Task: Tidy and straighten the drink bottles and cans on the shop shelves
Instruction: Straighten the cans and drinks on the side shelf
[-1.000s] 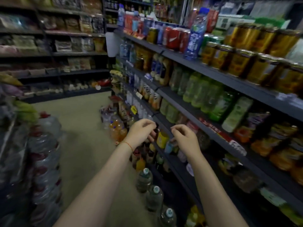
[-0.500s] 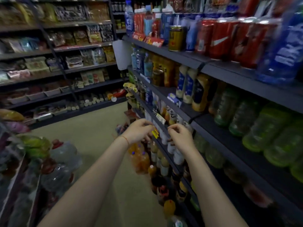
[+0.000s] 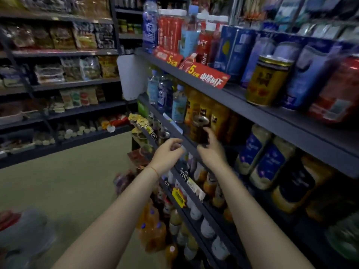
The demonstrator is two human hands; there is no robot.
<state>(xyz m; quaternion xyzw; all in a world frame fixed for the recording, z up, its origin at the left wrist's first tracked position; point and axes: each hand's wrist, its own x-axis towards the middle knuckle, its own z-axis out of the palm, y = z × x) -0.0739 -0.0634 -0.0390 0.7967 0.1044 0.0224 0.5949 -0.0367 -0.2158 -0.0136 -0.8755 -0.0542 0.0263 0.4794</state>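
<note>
Golden-brown, with a shiny metal top, a small can stands at the front edge of the second shelf, directly above the right hand. The right fingers reach up and touch the can's lower side, loosely spread; whether they actually grip it cannot be told. Just left of these fingers, the left hand hovers in front of the shelf edge with its fingers curled inward, narrow, holding nothing visible. Behind the can, beyond the fingertips, stands a row of amber bottles; further left of them are blue-labelled water bottles. To the right of the right fingers, on the shelf below, are pale bottles with blue labels. Above the fingers, the top shelf carries a gold can, blue cans and red price cards. Below both hands, orange drink bottles stand by the floor.
</note>
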